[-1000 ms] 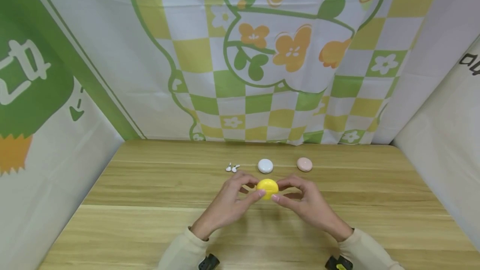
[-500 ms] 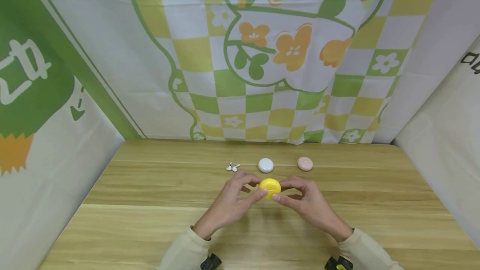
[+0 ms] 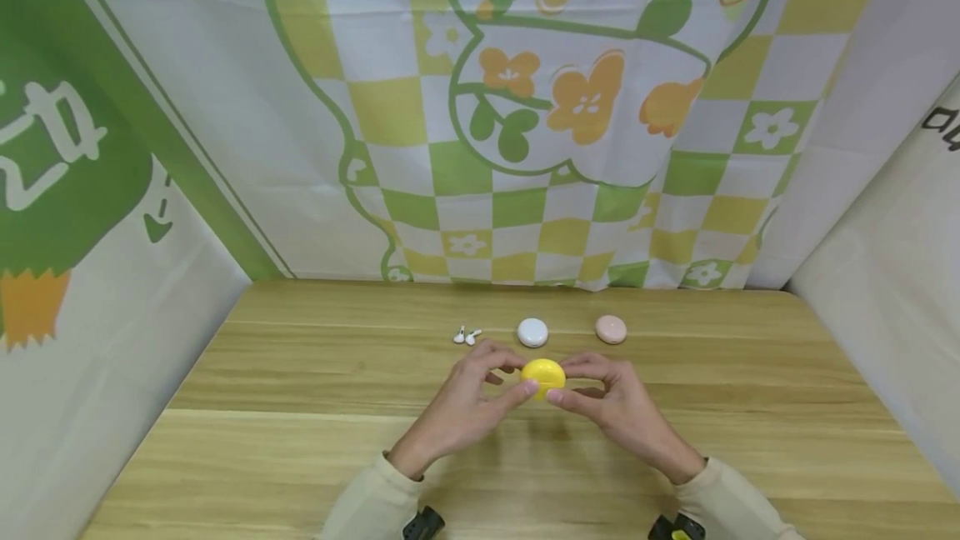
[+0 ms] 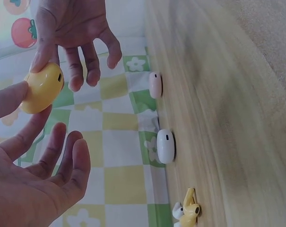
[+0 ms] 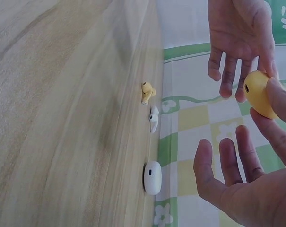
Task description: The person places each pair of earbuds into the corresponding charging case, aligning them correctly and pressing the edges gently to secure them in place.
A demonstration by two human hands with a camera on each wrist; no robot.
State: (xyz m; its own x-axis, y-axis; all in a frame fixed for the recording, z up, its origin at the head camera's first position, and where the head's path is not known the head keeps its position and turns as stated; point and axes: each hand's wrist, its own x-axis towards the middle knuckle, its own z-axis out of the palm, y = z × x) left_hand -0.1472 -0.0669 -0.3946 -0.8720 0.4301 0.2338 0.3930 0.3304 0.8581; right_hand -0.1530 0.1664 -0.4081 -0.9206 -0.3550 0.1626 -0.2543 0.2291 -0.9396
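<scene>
A rounded yellow earbud case (image 3: 543, 370), its seam line facing the person, is held above the table between both hands. The left hand (image 3: 467, 407) pinches its left side, thumb at the front. From the other side, thumb and forefinger of the right hand (image 3: 621, 408) grip it. A small dark port shows on the underside of the case (image 4: 44, 89) in the left wrist view. The remaining fingers of each hand are spread, away from the case. The lid looks closed.
Behind the hands lie white earbuds (image 3: 465, 336), a white case (image 3: 532, 332) and a pink case (image 3: 611, 329). Yellow earbuds (image 5: 147, 92) lie on the wooden table, visible in the wrist views. A patterned cloth (image 3: 517, 223) hangs along the table's back edge.
The yellow case and the fingers on it have shifted slightly to the right. Both hands keep their hold; the things on the table have not moved.
</scene>
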